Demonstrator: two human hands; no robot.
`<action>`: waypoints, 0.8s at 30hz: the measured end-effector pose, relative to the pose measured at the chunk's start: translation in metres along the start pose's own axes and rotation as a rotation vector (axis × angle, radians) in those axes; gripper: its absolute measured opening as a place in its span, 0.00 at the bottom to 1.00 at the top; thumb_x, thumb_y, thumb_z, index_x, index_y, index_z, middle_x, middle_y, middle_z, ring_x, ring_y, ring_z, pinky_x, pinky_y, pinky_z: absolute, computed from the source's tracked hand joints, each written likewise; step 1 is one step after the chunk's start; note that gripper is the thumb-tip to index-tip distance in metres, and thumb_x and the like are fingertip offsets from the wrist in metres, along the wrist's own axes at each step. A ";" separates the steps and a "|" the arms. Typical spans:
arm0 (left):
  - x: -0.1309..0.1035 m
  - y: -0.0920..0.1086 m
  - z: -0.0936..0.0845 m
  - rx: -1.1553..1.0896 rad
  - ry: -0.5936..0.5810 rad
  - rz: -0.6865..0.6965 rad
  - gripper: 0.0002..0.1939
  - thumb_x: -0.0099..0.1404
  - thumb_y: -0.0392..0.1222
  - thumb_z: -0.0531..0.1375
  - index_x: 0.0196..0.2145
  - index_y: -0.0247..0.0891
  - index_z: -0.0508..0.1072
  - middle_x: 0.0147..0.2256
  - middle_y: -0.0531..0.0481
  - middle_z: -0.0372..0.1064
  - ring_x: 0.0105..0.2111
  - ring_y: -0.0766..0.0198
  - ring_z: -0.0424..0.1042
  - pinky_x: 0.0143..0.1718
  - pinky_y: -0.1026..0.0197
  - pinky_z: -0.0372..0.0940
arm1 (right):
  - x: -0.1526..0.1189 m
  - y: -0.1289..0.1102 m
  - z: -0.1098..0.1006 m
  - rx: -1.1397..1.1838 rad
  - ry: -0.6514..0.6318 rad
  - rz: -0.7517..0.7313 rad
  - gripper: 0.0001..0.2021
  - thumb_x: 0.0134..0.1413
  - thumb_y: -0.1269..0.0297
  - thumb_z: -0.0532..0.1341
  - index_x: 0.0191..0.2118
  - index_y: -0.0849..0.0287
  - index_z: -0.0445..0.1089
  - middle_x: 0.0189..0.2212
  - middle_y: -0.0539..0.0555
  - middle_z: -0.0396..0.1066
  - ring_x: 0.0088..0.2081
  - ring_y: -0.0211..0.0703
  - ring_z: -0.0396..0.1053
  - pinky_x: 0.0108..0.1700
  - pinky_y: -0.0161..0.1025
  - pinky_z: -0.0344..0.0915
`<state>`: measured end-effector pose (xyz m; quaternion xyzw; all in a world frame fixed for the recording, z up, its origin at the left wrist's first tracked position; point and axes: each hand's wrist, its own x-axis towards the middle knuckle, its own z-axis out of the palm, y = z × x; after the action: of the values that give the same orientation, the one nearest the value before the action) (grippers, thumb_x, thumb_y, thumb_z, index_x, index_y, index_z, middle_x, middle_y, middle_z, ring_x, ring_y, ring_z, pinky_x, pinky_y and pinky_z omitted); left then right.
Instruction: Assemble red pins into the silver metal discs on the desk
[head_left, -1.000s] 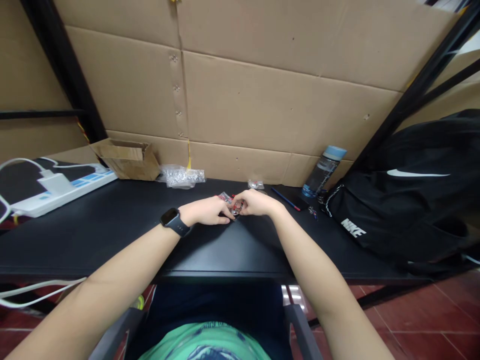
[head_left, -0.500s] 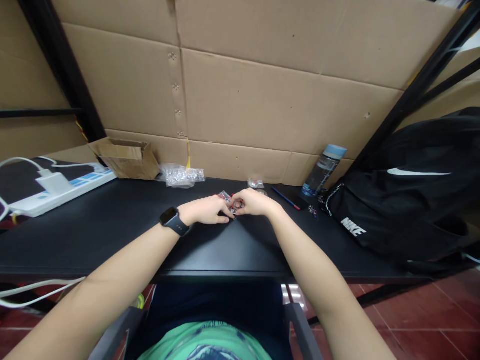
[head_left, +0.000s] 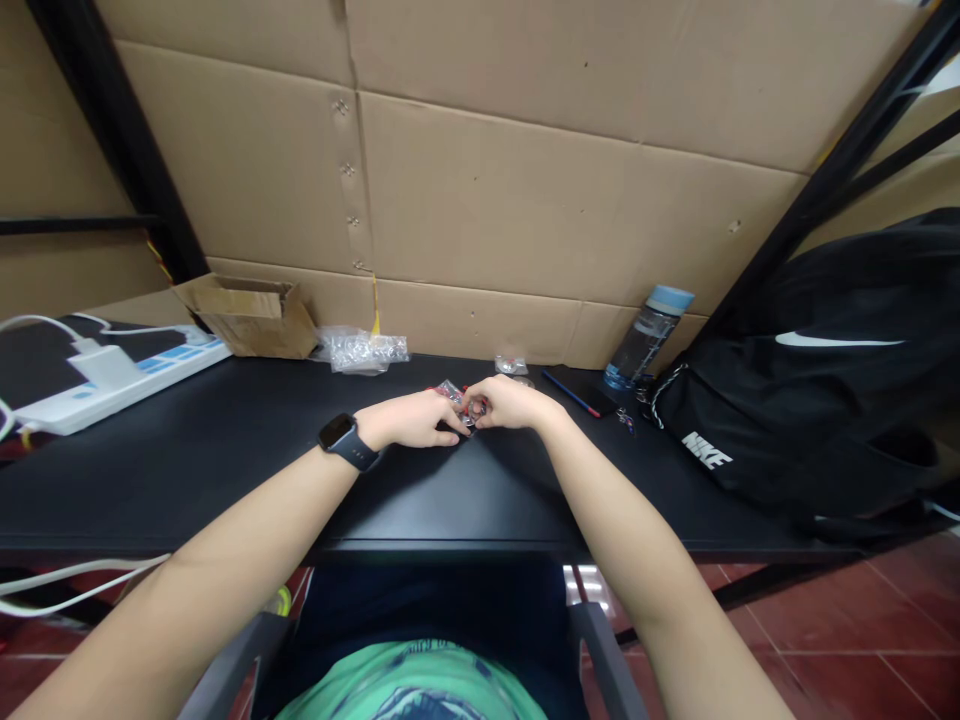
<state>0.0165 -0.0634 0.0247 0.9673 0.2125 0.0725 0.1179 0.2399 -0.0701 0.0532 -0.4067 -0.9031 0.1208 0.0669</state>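
At centre frame, left hand [head_left: 421, 419] and right hand [head_left: 511, 401] touch red pieces [head_left: 477, 407]; I can't tell their grip; bumping fingers might scatter some.

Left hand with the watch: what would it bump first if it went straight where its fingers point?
Probably the small red and shiny bits by the left hand's fingertips, then the right hand. Depth is unclear in that tight spot.

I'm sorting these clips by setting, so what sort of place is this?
Probably a makeshift indoor workstation: a black desk backed by a cardboard panel, with a white power strip on it and dark metal framing at the sides.
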 end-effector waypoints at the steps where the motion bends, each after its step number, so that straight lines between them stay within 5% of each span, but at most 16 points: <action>1: 0.000 -0.001 0.001 0.000 0.001 0.000 0.16 0.67 0.41 0.61 0.51 0.51 0.80 0.48 0.55 0.79 0.44 0.62 0.77 0.47 0.66 0.64 | 0.000 -0.001 0.000 -0.005 0.004 0.018 0.14 0.45 0.72 0.69 0.41 0.57 0.77 0.31 0.47 0.75 0.30 0.34 0.67 0.31 0.31 0.53; 16: 0.000 -0.003 0.001 0.015 -0.003 0.003 0.14 0.68 0.43 0.60 0.49 0.51 0.80 0.46 0.55 0.79 0.43 0.62 0.76 0.48 0.65 0.63 | 0.005 0.001 0.008 0.013 0.052 0.045 0.12 0.44 0.66 0.72 0.38 0.57 0.76 0.29 0.47 0.73 0.28 0.35 0.66 0.30 0.32 0.51; 24: 0.001 -0.005 0.004 0.021 0.002 0.019 0.16 0.68 0.44 0.60 0.53 0.51 0.78 0.51 0.54 0.76 0.48 0.61 0.75 0.53 0.64 0.62 | 0.001 0.004 0.000 0.040 -0.013 0.035 0.15 0.44 0.74 0.70 0.41 0.57 0.77 0.32 0.47 0.75 0.29 0.34 0.68 0.32 0.31 0.54</action>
<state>0.0165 -0.0594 0.0200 0.9704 0.2043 0.0722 0.1068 0.2425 -0.0667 0.0522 -0.4201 -0.8937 0.1427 0.0671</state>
